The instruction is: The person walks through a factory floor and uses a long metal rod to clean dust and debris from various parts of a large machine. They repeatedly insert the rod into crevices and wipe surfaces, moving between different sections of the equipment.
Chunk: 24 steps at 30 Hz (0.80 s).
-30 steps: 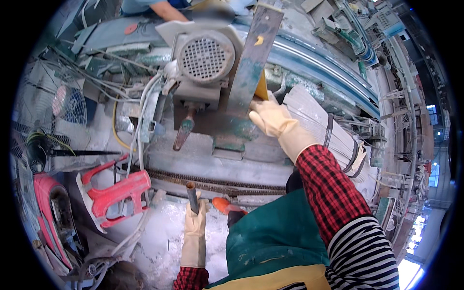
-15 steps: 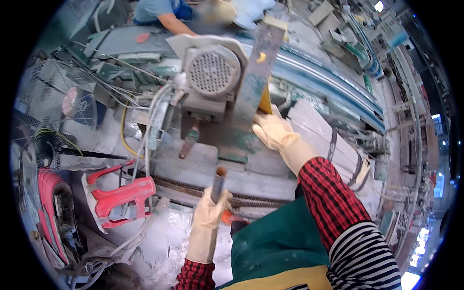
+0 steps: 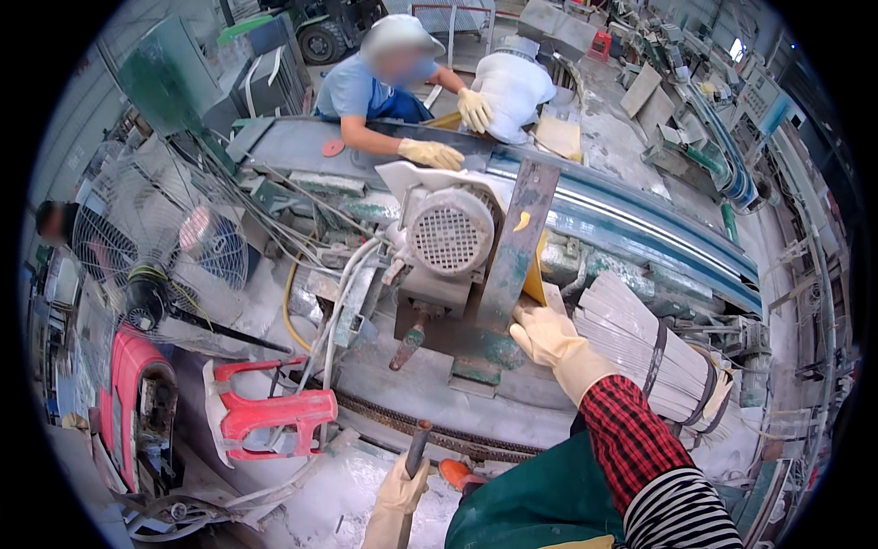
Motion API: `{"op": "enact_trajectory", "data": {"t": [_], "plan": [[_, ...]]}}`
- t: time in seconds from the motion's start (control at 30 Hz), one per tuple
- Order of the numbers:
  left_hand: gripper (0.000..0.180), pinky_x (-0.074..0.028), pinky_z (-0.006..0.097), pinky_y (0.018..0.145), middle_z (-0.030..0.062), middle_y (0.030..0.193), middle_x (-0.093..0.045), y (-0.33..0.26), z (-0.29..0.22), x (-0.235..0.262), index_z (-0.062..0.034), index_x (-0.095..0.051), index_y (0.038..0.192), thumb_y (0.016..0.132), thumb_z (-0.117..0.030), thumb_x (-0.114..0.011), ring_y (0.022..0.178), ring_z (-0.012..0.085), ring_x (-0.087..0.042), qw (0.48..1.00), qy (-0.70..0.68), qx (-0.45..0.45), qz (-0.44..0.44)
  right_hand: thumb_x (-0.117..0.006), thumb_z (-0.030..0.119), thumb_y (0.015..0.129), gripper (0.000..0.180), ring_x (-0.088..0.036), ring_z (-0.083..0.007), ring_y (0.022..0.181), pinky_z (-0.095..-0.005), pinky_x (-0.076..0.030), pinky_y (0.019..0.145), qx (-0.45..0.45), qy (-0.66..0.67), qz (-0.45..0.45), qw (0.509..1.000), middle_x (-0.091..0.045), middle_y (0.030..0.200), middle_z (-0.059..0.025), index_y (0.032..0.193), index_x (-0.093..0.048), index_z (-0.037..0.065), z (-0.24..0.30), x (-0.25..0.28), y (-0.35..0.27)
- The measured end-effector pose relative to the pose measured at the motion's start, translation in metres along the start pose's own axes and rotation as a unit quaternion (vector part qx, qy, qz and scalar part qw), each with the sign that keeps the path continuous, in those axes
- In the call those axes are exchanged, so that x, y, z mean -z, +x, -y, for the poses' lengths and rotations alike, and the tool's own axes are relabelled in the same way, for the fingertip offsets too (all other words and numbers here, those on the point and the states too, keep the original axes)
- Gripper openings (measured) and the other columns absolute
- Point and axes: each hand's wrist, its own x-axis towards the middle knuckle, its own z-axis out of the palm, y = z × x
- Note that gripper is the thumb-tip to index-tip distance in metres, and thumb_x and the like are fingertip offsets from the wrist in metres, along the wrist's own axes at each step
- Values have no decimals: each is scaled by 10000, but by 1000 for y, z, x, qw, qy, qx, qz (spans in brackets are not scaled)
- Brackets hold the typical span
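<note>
My left hand (image 3: 401,489), in a cream glove, is closed round a dark metal pipe (image 3: 418,446) held roughly upright, its rusty end pointing up. My gloved right hand (image 3: 556,343) reaches to the machine, its fingers bent at the foot of an upright flat metal bar (image 3: 519,242). A yellow plate (image 3: 534,282) stands just above those fingers; what they grip, if anything, is hidden. Left of the bar sits a grey motor (image 3: 450,233) with a perforated round cover. Below the motor a worn green handle (image 3: 409,346) juts out.
Across the machine a co-worker (image 3: 375,96) in blue has both gloved hands over the far bed. A strapped bundle of pale strips (image 3: 631,334) lies at right. At left are a red plastic stool (image 3: 279,412), a large fan (image 3: 151,229) and loose cables. A chain (image 3: 457,444) runs along the near edge.
My view has tilted up, so everything sits lower and the co-worker shows more fully. The pipe stays in my left hand, and my right hand is still at the bar's foot.
</note>
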Motion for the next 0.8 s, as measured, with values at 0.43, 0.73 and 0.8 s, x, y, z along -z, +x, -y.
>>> {"op": "enact_trajectory", "data": {"t": [0.43,0.73,0.8], "plan": [[258,-431,281,513,18,722,-585,21,-51,-2,-61,-561,1138,964,-243,-619,555,100,-514,997,73,-17,1,-434,378,984,449,-657,-365,972,-454,-528,843,-29,40,8,999,-685,1009,-196,1151,-596,-6,0,3,-3],[417,-455,254,511,50,762,-646,29,-29,26,-78,-506,1354,977,-218,-621,550,96,-536,994,-31,-37,-93,-438,386,988,464,-660,-356,978,-449,-527,851,-28,24,28,999,-687,1022,-193,1169,-591,-13,-2,4,-2],[411,-461,257,511,55,763,-651,33,-34,31,-73,-519,1347,976,-220,-619,546,100,-541,992,-18,-59,-114,-439,391,989,472,-661,-357,981,-451,-526,854,-31,25,15,999,-688,1028,-193,1178,-590,-14,-2,3,-3]]}}
